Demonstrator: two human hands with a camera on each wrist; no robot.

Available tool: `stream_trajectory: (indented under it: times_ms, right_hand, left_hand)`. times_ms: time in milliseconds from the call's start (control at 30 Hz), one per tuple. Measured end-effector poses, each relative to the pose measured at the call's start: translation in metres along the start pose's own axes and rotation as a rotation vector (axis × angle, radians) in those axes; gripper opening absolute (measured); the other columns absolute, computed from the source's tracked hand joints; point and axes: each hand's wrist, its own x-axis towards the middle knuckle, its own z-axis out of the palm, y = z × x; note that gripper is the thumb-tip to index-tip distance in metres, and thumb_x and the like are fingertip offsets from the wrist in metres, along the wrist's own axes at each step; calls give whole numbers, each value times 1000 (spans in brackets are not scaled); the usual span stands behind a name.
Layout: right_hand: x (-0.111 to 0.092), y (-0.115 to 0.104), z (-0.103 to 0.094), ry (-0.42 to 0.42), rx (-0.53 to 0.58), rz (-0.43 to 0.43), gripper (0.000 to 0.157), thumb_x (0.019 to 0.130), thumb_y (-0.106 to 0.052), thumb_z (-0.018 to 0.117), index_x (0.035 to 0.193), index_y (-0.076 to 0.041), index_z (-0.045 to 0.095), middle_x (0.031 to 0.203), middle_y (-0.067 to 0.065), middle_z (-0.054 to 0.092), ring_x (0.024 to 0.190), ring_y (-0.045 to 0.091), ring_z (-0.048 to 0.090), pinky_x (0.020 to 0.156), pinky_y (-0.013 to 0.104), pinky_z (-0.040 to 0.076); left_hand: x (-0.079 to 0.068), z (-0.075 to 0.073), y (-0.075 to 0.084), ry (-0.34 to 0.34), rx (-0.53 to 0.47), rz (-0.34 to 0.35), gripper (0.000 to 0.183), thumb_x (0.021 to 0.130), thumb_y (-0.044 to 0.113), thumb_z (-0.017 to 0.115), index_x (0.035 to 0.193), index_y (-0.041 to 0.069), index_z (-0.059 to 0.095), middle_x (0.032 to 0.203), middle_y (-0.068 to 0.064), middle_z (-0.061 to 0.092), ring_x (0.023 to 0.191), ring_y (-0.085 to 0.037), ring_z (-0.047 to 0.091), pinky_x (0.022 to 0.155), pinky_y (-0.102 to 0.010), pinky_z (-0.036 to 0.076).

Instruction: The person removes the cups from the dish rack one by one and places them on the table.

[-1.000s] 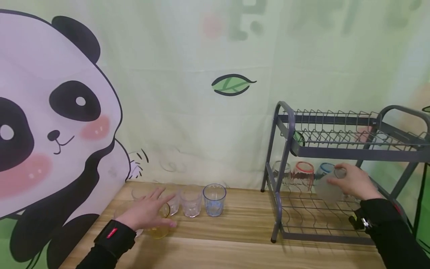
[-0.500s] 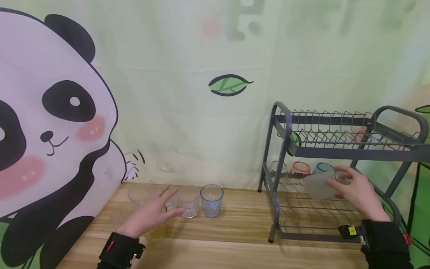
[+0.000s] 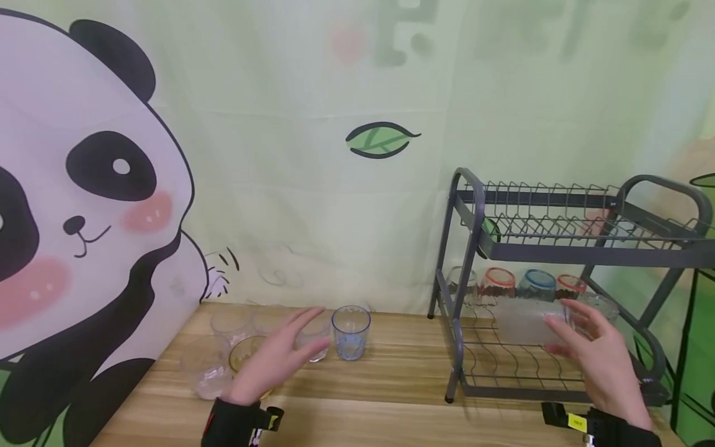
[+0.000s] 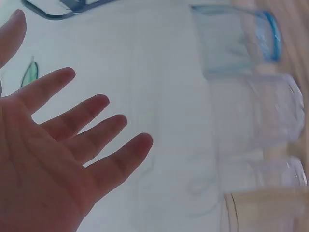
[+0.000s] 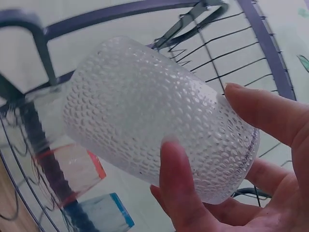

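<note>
My right hand (image 3: 600,357) grips a clear glass with a pebbled surface (image 5: 145,111), thumb on one side and fingers on the other near one end. The glass lies almost sideways in front of the dish rack's lower tier in the head view. My left hand (image 3: 279,360), fingers spread and holding nothing, hovers over glasses on the table. Beside it stand a blue-rimmed glass (image 3: 350,338), an amber glass (image 3: 239,355) partly hidden by the hand, and several clear glasses (image 3: 209,375).
A grey two-tier dish rack (image 3: 558,251) stands at the right. Upside-down glasses line the back of its lower tier, among them a red-rimmed glass (image 3: 497,287) and a blue-rimmed one (image 3: 537,285). Behind hangs a panda-printed curtain (image 3: 313,217) over the wooden table (image 3: 402,372).
The gripped glass has turned to lie nearly sideways, uncovering another red-rimmed glass and a clear one on the rack. My left hand has shifted right, revealing more of the amber glass.
</note>
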Motion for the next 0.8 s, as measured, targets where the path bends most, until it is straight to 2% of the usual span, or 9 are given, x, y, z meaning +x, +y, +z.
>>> stream_trajectory:
  times_ms: [67, 167, 267, 400, 500, 533, 667, 700, 800]
  right_hand:
    - [-15, -18, 9, -1, 78, 17, 69, 92, -32, 68, 151, -21, 35, 138, 14, 37, 99, 12, 61, 83, 39, 56]
    - [-18, -13, 12, -32, 187, 19, 62, 92, -27, 68, 147, -23, 39, 120, 2, 44, 96, 12, 61, 81, 38, 56]
    - [-5, 17, 12, -98, 271, -14, 57, 96, -19, 64, 148, -22, 40, 124, 5, 48, 102, 21, 61, 82, 43, 56]
    - [21, 66, 14, -178, 281, -38, 58, 97, -17, 62, 150, -22, 39, 133, 11, 46, 112, 30, 57, 87, 50, 53]
    - [32, 79, 21, -241, 263, -50, 61, 97, -20, 62, 151, -23, 35, 142, 12, 40, 119, 32, 53, 90, 51, 51]
    - [35, 82, 24, -284, 298, -89, 59, 100, -15, 58, 153, -20, 33, 144, 13, 39, 121, 32, 52, 90, 51, 51]
    - [18, 42, 48, -389, 328, -106, 57, 101, -17, 56, 152, -18, 31, 144, 12, 39, 120, 32, 51, 93, 51, 50]
    - [15, 35, 54, -438, 365, -138, 55, 102, -12, 52, 153, -17, 31, 144, 11, 40, 120, 31, 52, 92, 50, 50]
    - [-10, -2, 73, -436, 338, -117, 53, 101, -17, 57, 150, -18, 35, 141, 8, 42, 116, 26, 55, 90, 45, 52]
  left_hand:
    - [2, 2, 5, 1, -22, 10, 67, 91, 57, 59, 147, 23, 45, 152, -4, 39, 136, -31, 38, 107, -57, 33]
    - [5, 8, 6, -5, -81, 19, 63, 92, 51, 62, 146, 23, 47, 149, -2, 42, 135, -29, 39, 105, -56, 36]
    - [7, 18, 4, -28, -137, 25, 58, 93, 43, 64, 145, 21, 48, 147, -4, 44, 133, -29, 42, 102, -55, 39]
    - [7, 28, 7, -77, -144, 31, 60, 93, 44, 65, 146, 22, 46, 150, -9, 42, 135, -32, 39, 104, -55, 37]
    - [7, 29, 14, -85, -136, 49, 65, 90, 51, 65, 147, 26, 44, 151, -7, 40, 137, -30, 37, 106, -55, 35]
    - [8, 29, 17, -79, -135, 59, 66, 89, 53, 64, 147, 27, 44, 151, -5, 40, 136, -29, 38, 105, -55, 36]
    - [13, 30, 31, -67, -204, 96, 65, 89, 47, 68, 146, 29, 44, 149, 1, 42, 134, -24, 41, 104, -50, 39]
    - [13, 31, 34, -73, -222, 100, 65, 89, 46, 68, 146, 29, 43, 149, 2, 42, 133, -25, 43, 103, -49, 40]
    - [15, 37, 41, -101, -270, 120, 65, 90, 40, 70, 147, 26, 43, 149, 0, 41, 134, -24, 42, 104, -47, 40]
